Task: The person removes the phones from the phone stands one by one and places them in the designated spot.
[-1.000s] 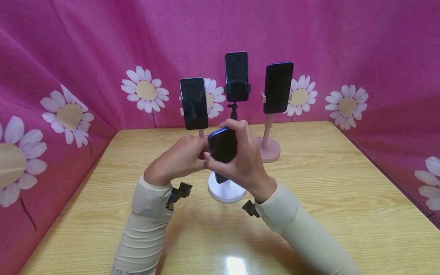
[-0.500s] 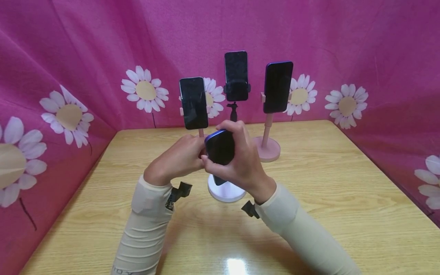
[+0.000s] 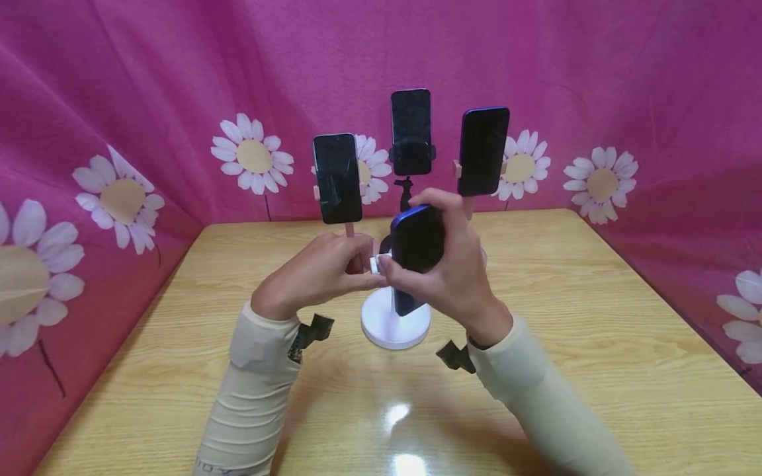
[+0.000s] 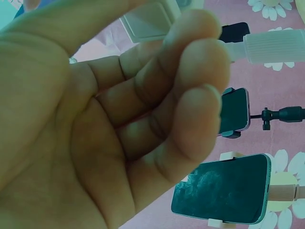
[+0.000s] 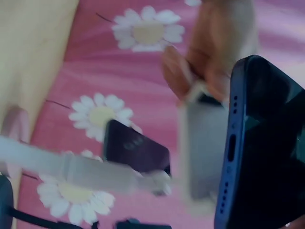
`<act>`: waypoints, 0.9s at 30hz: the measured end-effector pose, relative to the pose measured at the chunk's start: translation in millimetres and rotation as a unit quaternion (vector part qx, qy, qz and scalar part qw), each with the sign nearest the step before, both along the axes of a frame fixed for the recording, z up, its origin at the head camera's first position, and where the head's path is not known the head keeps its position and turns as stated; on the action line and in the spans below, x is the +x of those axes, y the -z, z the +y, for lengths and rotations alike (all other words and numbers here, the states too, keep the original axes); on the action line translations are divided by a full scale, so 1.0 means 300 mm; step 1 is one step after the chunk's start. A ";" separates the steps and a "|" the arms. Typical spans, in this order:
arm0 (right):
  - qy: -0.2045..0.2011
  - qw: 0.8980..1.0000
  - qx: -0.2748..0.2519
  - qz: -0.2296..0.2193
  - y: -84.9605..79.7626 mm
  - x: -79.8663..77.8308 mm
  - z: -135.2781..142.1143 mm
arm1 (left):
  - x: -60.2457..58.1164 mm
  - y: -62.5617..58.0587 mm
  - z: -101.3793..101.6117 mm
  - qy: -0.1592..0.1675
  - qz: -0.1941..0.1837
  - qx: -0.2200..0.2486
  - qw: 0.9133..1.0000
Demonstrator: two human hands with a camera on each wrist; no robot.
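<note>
Blue-edged phone [image 3: 418, 238] sits — gripped — between right fingers [image 3: 451, 210].

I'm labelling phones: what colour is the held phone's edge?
The phone's edge is blue, clearest in the right wrist view.

Glare is whitening the table [image 3: 595, 317] near its front edge. The left hand [image 5: 223, 43] is blurring in the right wrist view. The left wrist view is looking greenish.
</note>
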State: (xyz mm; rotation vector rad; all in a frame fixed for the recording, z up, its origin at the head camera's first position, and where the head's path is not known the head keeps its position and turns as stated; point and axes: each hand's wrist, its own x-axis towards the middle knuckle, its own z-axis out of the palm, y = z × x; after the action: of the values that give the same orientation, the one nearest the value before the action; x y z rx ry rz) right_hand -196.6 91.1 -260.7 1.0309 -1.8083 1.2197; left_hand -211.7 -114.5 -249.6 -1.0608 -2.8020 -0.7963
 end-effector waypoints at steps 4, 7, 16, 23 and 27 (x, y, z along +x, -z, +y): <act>0.010 1.000 -0.013 -0.009 -0.034 0.001 0.062 | 0.001 -0.001 0.007 -0.002 -0.001 -0.004 1.000; 0.034 0.999 -0.024 -0.006 -0.052 -0.007 0.109 | 0.001 0.000 0.010 -0.005 -0.001 -0.005 1.000; 0.108 0.994 0.000 -0.006 -0.069 -0.045 0.247 | 0.005 0.002 0.011 0.000 -0.003 0.004 1.000; 0.165 0.985 -0.030 -0.028 -0.100 -0.054 0.298 | 0.005 -0.004 0.010 -0.003 -0.007 0.002 1.000; 0.187 0.979 -0.051 -0.058 -0.129 -0.022 0.301 | 0.002 0.000 0.012 -0.003 -0.007 0.002 1.000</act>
State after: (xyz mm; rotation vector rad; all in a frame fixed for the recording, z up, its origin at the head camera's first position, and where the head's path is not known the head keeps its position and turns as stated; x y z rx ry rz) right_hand -203.3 181.3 -222.1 0.5384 -1.9010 1.1410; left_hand -211.2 -110.9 -249.5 -1.0513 -2.8135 -0.8113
